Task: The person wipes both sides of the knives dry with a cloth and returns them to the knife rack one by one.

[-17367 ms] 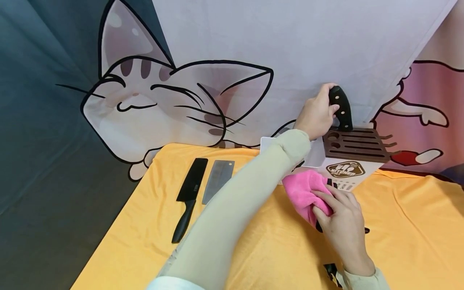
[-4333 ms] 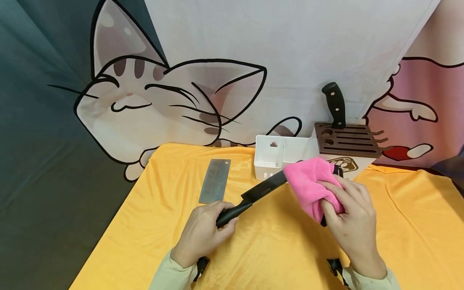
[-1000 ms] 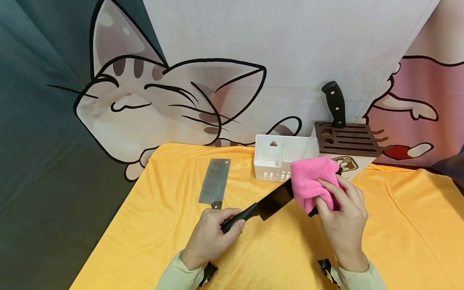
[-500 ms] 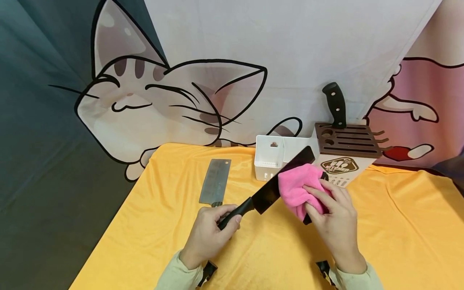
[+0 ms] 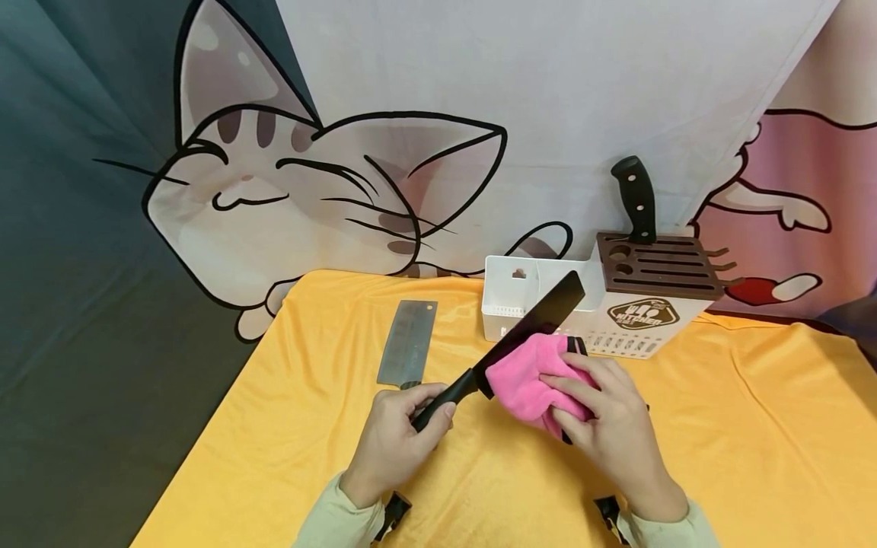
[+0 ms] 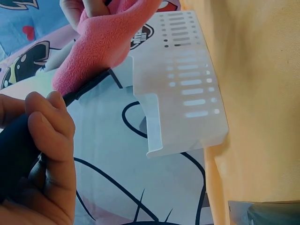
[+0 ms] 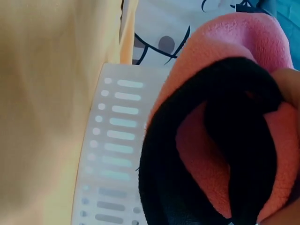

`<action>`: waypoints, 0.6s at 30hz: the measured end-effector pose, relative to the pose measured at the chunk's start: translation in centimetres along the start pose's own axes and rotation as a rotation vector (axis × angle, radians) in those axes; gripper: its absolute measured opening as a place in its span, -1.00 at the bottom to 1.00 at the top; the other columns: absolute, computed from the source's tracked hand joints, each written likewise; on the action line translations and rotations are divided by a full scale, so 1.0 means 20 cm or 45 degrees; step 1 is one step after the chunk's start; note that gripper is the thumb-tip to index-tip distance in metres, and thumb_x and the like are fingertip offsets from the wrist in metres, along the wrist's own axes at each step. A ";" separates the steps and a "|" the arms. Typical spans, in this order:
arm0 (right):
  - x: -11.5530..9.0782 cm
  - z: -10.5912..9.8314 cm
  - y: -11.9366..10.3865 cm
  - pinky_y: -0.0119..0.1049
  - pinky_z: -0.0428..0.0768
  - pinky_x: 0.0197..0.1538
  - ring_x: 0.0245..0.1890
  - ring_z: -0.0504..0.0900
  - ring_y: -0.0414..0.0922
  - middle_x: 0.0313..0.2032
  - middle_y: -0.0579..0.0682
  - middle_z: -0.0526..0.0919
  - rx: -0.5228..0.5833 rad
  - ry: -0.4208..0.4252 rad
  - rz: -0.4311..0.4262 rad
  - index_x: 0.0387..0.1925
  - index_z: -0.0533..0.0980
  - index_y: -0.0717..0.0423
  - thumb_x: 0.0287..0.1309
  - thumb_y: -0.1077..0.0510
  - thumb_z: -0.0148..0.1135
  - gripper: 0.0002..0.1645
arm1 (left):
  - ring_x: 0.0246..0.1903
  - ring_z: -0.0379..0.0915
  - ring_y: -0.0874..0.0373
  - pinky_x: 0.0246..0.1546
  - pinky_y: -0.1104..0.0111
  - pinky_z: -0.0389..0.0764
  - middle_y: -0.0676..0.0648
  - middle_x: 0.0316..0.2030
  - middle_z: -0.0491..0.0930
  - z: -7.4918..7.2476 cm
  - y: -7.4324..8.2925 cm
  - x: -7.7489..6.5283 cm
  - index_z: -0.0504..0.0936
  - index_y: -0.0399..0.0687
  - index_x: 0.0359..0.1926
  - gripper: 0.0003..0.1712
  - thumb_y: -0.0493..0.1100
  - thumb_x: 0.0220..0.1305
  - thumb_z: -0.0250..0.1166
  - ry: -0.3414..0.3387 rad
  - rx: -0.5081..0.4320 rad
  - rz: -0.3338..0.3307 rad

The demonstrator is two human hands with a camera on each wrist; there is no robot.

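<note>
My left hand [image 5: 393, 441] grips the handle of a black kitchen knife [image 5: 551, 304], its blade tilted up and to the right above the table. A pink cloth [image 5: 527, 380] with black trim is bunched in my right hand [image 5: 617, 426]. It lies against the lower blade, near the handle, and hides part of that edge. The left wrist view shows the cloth [image 6: 103, 42] covering much of the blade beyond my curled fingers [image 6: 51, 140]. Up close in the right wrist view, the cloth [image 7: 234, 37] fills the right side. A metal cleaver [image 5: 407, 342] lies beyond my left hand.
A white knife holder [image 5: 644, 323] with a brown slotted top [image 5: 658, 266] stands at the back right. One black-handled knife [image 5: 637, 199] is upright in it. A white open compartment [image 5: 503, 293] adjoins its left side. Yellow cloth [image 5: 767, 426] covers the table.
At first the black knife lay on the table while my left hand held the handle now in the holder. Over the last second the cloth slid from the blade's tip down towards its handle.
</note>
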State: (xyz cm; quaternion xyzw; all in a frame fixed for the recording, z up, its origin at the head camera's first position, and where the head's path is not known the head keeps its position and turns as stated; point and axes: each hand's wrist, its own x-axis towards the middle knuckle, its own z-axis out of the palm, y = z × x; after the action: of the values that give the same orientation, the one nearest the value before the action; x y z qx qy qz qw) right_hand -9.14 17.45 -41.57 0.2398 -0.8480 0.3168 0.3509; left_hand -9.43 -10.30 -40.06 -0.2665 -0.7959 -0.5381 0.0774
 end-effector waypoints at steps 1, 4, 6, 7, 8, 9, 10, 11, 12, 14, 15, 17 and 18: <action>0.00 0.00 -0.01 -0.43 0.23 0.27 -0.10 0.53 0.11 -0.04 0.15 0.67 0.004 -0.026 -0.008 -0.25 0.75 0.08 0.42 -0.27 0.06 -0.42 | -0.66 0.35 0.41 -0.70 0.52 0.37 0.16 -0.54 0.60 0.00 0.00 0.00 0.71 -0.11 -0.23 -0.92 -0.22 0.37 0.29 0.001 0.001 -0.005; 0.00 0.00 -0.02 -0.33 0.28 0.21 -0.11 0.53 0.08 -0.04 0.14 0.67 0.004 -0.081 -0.035 -0.22 0.75 0.07 0.43 -0.28 0.03 -0.41 | -0.66 0.34 0.42 -0.69 0.53 0.36 0.17 -0.55 0.60 0.00 -0.01 0.00 0.71 -0.09 -0.23 -0.93 -0.23 0.36 0.30 0.008 0.019 -0.006; 0.00 0.01 -0.02 -0.24 0.31 0.16 -0.11 0.53 0.07 -0.03 0.13 0.67 -0.003 -0.105 -0.055 -0.21 0.76 0.06 0.43 -0.28 0.01 -0.40 | -0.68 0.30 0.45 -0.71 0.55 0.33 0.18 -0.56 0.57 0.01 -0.01 0.00 0.71 -0.08 -0.23 -0.94 -0.23 0.34 0.31 0.015 0.051 0.004; 0.00 0.01 -0.02 -0.20 0.32 0.13 -0.12 0.53 0.07 -0.04 0.13 0.67 -0.006 -0.112 -0.066 -0.20 0.76 0.06 0.44 -0.28 0.00 -0.40 | -0.68 0.28 0.47 -0.72 0.57 0.31 0.18 -0.57 0.55 0.01 -0.02 0.00 0.71 -0.08 -0.23 -0.95 -0.24 0.33 0.32 0.018 0.070 0.014; 0.00 0.01 -0.02 -0.17 0.33 0.11 -0.12 0.53 0.07 -0.03 0.12 0.67 -0.009 -0.120 -0.073 -0.20 0.76 0.06 0.44 -0.28 -0.01 -0.40 | -0.69 0.26 0.48 -0.73 0.58 0.29 0.19 -0.58 0.54 0.01 -0.02 0.00 0.71 -0.08 -0.24 -0.95 -0.24 0.32 0.33 0.022 0.091 0.026; 0.00 0.01 -0.03 -0.15 0.33 0.09 -0.12 0.54 0.07 -0.03 0.11 0.67 -0.011 -0.127 -0.081 -0.20 0.76 0.05 0.45 -0.28 -0.01 -0.40 | -0.70 0.24 0.50 -0.74 0.59 0.27 0.19 -0.59 0.52 0.01 -0.02 0.00 0.72 -0.08 -0.24 -0.95 -0.24 0.32 0.33 0.024 0.115 0.041; 0.00 0.01 -0.03 -0.14 0.34 0.09 -0.11 0.54 0.06 -0.03 0.10 0.67 -0.008 -0.131 -0.090 -0.19 0.76 0.04 0.45 -0.28 -0.02 -0.40 | -0.70 0.22 0.51 -0.74 0.60 0.27 0.19 -0.60 0.51 0.02 -0.03 0.00 0.72 -0.09 -0.24 -0.95 -0.25 0.31 0.33 0.026 0.141 0.058; 0.00 0.01 -0.03 -0.13 0.34 0.08 -0.11 0.54 0.06 -0.03 0.10 0.67 -0.002 -0.131 -0.104 -0.19 0.76 0.03 0.45 -0.27 -0.01 -0.41 | -0.70 0.23 0.51 -0.73 0.61 0.29 0.19 -0.59 0.51 0.02 -0.03 0.00 0.72 -0.09 -0.23 -0.94 -0.25 0.30 0.33 0.026 0.163 0.076; 0.00 0.01 -0.03 -0.13 0.35 0.08 -0.11 0.55 0.07 -0.02 0.09 0.67 0.007 -0.125 -0.121 -0.18 0.76 0.02 0.45 -0.26 -0.01 -0.42 | -0.68 0.26 0.51 -0.70 0.61 0.32 0.19 -0.58 0.53 0.02 -0.03 -0.01 0.72 -0.11 -0.23 -0.93 -0.25 0.29 0.34 0.029 0.186 0.094; 0.00 0.02 -0.04 -0.13 0.35 0.08 -0.09 0.56 0.07 -0.01 0.09 0.67 0.026 -0.104 -0.158 -0.17 0.76 0.01 0.45 -0.24 0.03 -0.46 | -0.65 0.31 0.49 -0.65 0.61 0.37 0.17 -0.57 0.55 0.03 -0.04 -0.01 0.73 -0.14 -0.22 -0.91 -0.26 0.28 0.34 0.037 0.228 0.130; 0.01 0.02 -0.04 -0.14 0.35 0.08 -0.09 0.56 0.08 -0.01 0.09 0.67 0.039 -0.084 -0.179 -0.16 0.76 0.01 0.45 -0.23 0.05 -0.48 | -0.64 0.33 0.48 -0.64 0.61 0.39 0.17 -0.56 0.55 0.03 -0.04 -0.01 0.73 -0.14 -0.21 -0.90 -0.26 0.27 0.34 0.040 0.245 0.143; 0.01 0.03 -0.05 -0.14 0.36 0.07 -0.09 0.57 0.09 -0.02 0.09 0.68 0.059 -0.044 -0.215 -0.16 0.76 0.02 0.43 -0.21 0.09 -0.51 | -0.62 0.35 0.47 -0.61 0.61 0.41 0.15 -0.55 0.57 0.04 -0.04 -0.01 0.73 -0.15 -0.21 -0.89 -0.26 0.25 0.35 0.043 0.268 0.161; 0.01 0.04 -0.05 -0.14 0.37 0.07 -0.10 0.57 0.09 -0.03 0.09 0.68 0.068 -0.022 -0.228 -0.16 0.76 0.03 0.43 -0.20 0.10 -0.52 | -0.62 0.35 0.47 -0.61 0.61 0.41 0.15 -0.55 0.57 0.04 -0.04 -0.01 0.73 -0.15 -0.21 -0.89 -0.27 0.25 0.35 0.043 0.270 0.167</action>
State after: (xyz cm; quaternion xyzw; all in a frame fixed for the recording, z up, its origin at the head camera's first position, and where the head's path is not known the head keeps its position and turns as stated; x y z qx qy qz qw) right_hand -9.00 16.14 -41.38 0.3267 -0.8174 0.3043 0.3639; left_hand -9.56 -9.82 -41.06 -0.2991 -0.8279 -0.4490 0.1535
